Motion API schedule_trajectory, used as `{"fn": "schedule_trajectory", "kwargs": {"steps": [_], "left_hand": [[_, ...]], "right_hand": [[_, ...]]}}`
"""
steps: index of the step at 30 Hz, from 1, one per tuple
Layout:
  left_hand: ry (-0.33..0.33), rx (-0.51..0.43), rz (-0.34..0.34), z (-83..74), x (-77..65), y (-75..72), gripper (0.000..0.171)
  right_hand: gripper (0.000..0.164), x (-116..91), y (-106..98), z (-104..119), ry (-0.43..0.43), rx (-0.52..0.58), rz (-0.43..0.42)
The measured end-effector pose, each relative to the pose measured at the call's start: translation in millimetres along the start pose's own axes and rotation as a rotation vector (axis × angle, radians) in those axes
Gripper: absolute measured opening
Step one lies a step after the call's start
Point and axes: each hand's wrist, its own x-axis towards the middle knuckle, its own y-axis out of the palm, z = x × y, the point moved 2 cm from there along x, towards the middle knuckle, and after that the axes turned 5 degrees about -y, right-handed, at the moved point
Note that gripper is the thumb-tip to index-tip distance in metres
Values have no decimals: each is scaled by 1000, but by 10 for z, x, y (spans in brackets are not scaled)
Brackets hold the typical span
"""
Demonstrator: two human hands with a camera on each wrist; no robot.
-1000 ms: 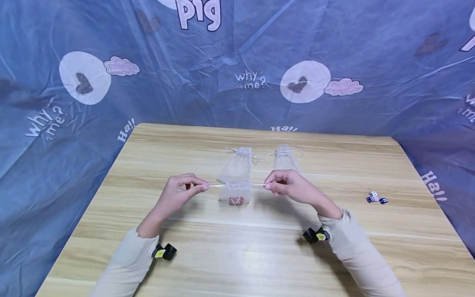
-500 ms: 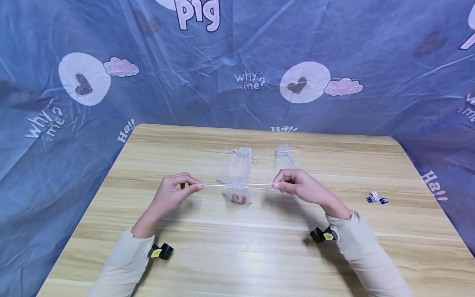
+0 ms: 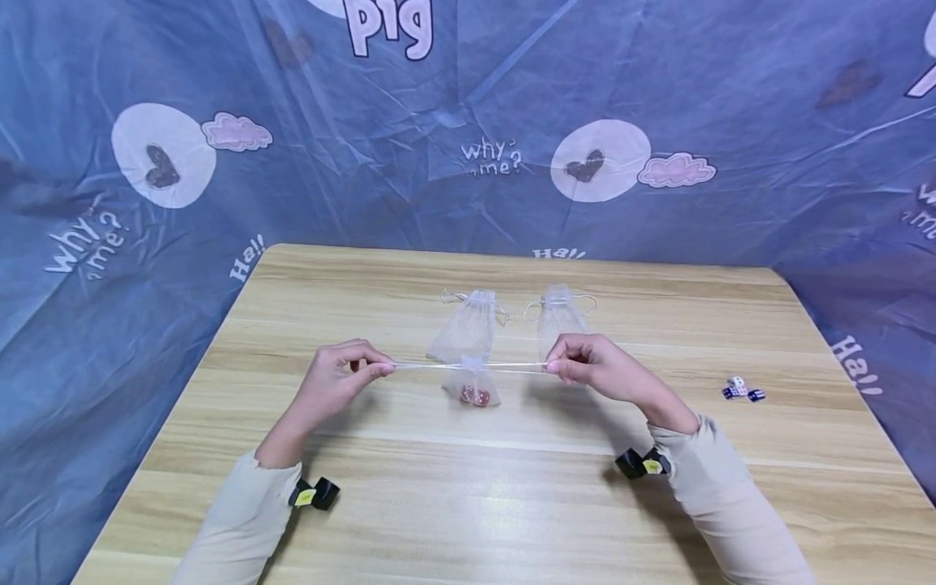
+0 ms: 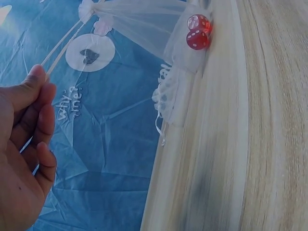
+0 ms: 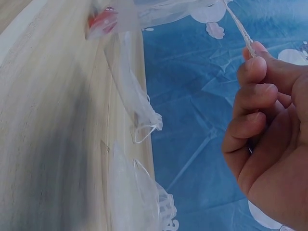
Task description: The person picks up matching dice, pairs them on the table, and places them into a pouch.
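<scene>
Your left hand [image 3: 336, 380] and right hand [image 3: 603, 366] pinch opposite ends of the drawstrings [image 3: 431, 366] of the gauze pouch [image 4: 139, 24], between them, red dice [image 4: 198, 36] inside. Excess or uneven pull could tear it or slip a cord.

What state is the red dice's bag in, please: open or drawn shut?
Drawn shut: the bag is bunched tight at its neck, and the left hand and right hand hold its drawstrings taut.

Words on a blue cloth [image 3: 395, 187]
It reads "pig", "why me?" and "Ha!!"; yellow wrist labels [image 3: 304, 496] are illegible.
</scene>
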Motion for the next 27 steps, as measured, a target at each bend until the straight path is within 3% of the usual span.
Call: {"fn": "schedule_trajectory", "kwargs": {"steps": [9,16,27], "left_hand": [[-49,9,16,2,5,3,6],[-113,-50,47,-18,23,36,6],[-56,-125,187,-102,81,177,9]], "right_hand": [[11,-19,-3,-10,25,6,-12],[8,-14,16,-21,4,40,-26],[14,133,220,-62,-34,137,13]]}}
